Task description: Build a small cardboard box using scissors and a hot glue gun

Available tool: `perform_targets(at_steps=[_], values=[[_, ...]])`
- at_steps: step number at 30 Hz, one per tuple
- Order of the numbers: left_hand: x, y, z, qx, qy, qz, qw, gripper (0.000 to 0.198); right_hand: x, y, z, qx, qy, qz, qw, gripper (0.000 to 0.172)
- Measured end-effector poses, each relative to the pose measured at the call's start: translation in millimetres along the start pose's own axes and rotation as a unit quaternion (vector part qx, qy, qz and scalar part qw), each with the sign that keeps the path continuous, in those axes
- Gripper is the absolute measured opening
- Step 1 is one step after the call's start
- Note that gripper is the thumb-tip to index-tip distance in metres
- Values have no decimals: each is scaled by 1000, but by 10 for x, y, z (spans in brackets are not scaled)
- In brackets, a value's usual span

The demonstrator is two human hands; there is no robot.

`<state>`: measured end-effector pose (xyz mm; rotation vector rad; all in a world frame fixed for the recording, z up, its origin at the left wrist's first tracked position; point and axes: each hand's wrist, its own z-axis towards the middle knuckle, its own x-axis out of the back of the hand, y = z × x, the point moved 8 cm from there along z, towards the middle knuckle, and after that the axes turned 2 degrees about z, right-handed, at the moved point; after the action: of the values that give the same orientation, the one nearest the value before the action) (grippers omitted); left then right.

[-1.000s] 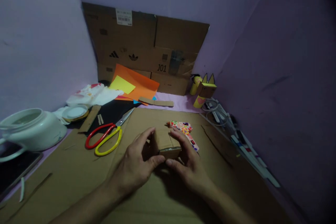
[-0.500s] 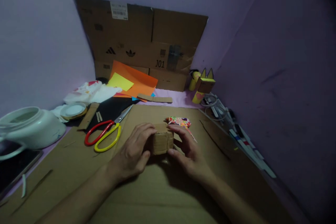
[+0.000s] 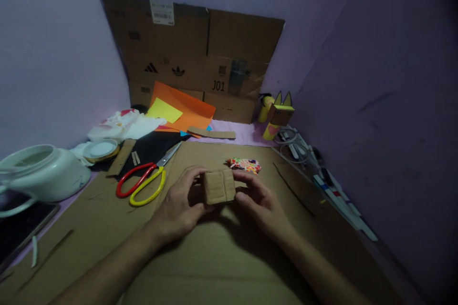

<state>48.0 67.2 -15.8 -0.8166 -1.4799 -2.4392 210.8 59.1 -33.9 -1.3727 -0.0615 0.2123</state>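
Brown cardboard, folded into a small box [image 3: 219, 187], sits between both hands, low over the middle of the cardboard sheet [image 3: 200, 262]. Left hand [image 3: 183, 201]: half curled, fingertips at the box's upper left edge, thumb by its lower corner. Right hand [image 3: 263, 204]: similarly curved, fingers along the upper right edge, thumb tip against the right side — a light two-sided hold, gap set by the box's width. One face, creased down its right half, is turned toward the person. Cannot tell whether the underside touches the sheet. Just beyond it, past the right fingers, lies a floral-patterned object [image 3: 245, 165], partly hidden; the scissors [image 3: 159, 169] rest to the left, apart from both hands. Judged step: steadying the box and squaring its sides. The next move, I'd note, calls for even, gentle pressure — the walls look thin enough to dent, and the crease could give if one side is pinched harder.
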Motion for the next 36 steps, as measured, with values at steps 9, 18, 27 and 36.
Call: perform_targets(at_steps=[9,18,27,36], values=[[19,232,-124,-152,43,-76,984,63,-138,57,-17,-89,-46,167,981,73],[-130,270,-121,-157,31,-58,985,64,-306,32,-110,-137,-94,299,940,62],[-145,95,-123,-3,-127,-3,992,87,-47,-75,-88,22,-33,-220,975,77],[-336,131,-127,-2,-157,24,987,65,-155,-44,-129,117,-65,-324,937,105]])
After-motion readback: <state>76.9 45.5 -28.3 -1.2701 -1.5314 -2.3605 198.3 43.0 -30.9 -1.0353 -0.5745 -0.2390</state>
